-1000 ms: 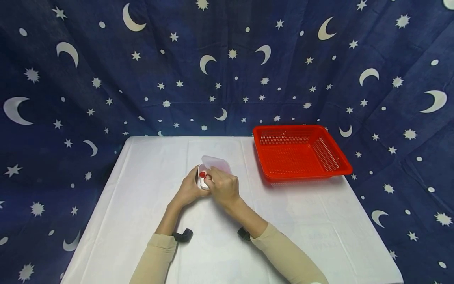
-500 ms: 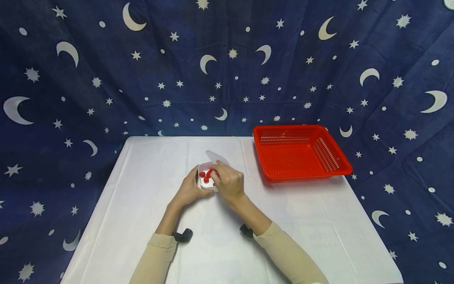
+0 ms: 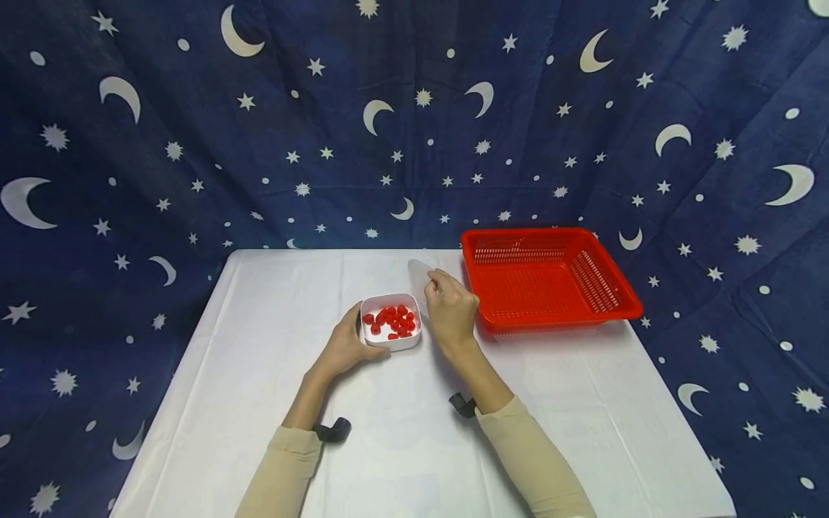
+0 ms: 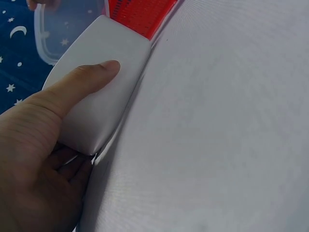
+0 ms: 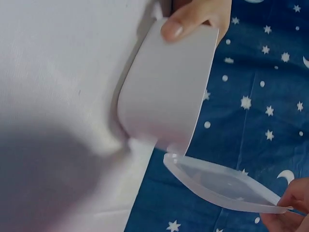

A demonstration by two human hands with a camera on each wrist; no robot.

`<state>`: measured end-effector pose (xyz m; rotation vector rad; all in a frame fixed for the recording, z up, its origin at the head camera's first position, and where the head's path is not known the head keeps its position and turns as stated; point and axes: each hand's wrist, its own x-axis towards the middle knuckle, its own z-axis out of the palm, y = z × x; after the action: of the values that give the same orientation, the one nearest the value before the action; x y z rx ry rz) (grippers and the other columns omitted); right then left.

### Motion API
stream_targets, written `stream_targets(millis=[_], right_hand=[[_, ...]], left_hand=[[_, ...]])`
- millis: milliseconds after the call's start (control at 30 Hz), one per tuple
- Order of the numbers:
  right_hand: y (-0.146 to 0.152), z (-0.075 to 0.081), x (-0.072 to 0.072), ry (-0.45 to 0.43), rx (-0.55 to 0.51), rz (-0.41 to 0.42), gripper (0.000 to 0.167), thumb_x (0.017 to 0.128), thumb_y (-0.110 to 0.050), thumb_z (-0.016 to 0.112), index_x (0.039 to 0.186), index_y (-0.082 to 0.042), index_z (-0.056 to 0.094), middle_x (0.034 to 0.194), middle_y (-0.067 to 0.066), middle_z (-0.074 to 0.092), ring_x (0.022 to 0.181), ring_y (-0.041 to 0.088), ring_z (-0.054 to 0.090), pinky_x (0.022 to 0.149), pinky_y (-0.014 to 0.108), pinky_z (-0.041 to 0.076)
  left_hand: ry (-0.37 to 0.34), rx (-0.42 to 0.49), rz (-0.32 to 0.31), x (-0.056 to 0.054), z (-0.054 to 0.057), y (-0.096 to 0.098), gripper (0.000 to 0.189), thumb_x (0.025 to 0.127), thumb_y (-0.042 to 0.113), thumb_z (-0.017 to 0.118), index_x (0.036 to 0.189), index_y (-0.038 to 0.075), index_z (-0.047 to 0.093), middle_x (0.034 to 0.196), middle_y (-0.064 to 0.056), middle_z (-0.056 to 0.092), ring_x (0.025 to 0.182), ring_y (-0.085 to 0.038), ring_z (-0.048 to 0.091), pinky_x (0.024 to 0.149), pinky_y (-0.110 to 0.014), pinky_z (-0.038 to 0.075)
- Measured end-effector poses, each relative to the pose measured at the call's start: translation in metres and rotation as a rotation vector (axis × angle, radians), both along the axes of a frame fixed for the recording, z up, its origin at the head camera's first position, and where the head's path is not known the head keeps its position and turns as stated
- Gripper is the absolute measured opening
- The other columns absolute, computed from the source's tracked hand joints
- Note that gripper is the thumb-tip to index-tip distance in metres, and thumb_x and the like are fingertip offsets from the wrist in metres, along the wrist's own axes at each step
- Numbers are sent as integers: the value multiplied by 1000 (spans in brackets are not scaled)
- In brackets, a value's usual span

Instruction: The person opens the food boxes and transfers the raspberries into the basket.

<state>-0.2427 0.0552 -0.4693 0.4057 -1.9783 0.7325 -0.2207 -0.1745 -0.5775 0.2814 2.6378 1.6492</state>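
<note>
A white plastic container (image 3: 396,345) stands on the table in the head view, with several small red pieces like raspberries (image 3: 401,325) inside. My left hand (image 3: 345,344) holds it from the left, thumb along the near wall and fingers round the far side. Just right of the container, my right hand (image 3: 452,309) pinches the edge of a translucent lid (image 3: 419,277), which stands tilted up beside the rim. The right wrist view shows the lid (image 5: 217,186) slanting away from the container's (image 5: 169,82) rim corner, its outer end between my right hand's fingers (image 5: 285,212).
A red perforated plastic basket (image 3: 531,288) stands at the table's back right, close beyond my right hand. The white-covered table (image 3: 272,288) meets a dark blue curtain (image 3: 324,108) with moons and stars.
My right hand has moved right with the lid, swinging it off the container, so the red pieces now show fully. My left hand has kept its hold.
</note>
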Motion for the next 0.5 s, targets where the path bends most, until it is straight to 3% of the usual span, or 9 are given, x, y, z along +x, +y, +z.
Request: stream_targets(millis=[133,333,500], right_hand=[[5,-3,-5,-24,-69,-6,14,85,9,72,94,3,80,98,16,79,86,29,79,78,40,64],[7,-9,-8,-75,-170,-11,14,86,11,69,91,3,79,99,14,78,75,27,75,72,37,65],[4,-23,-9,-112,-223,-46,18,88,10,67,94,2,81,113,14,76,82,30,77,75,39,65]], left_hand=[[-15,-3,0,1,2,-1,118,64,34,101,160,14,36,156,-4,48,146,-27,43,122,-53,34],[-33,-46,-13,1,5,-11,119,64,34,101,160,11,34,158,-8,47,149,-29,41,124,-53,32],[-63,-56,-25,1,9,-24,121,63,33,102,161,11,33,158,-9,47,149,-31,41,123,-57,31]])
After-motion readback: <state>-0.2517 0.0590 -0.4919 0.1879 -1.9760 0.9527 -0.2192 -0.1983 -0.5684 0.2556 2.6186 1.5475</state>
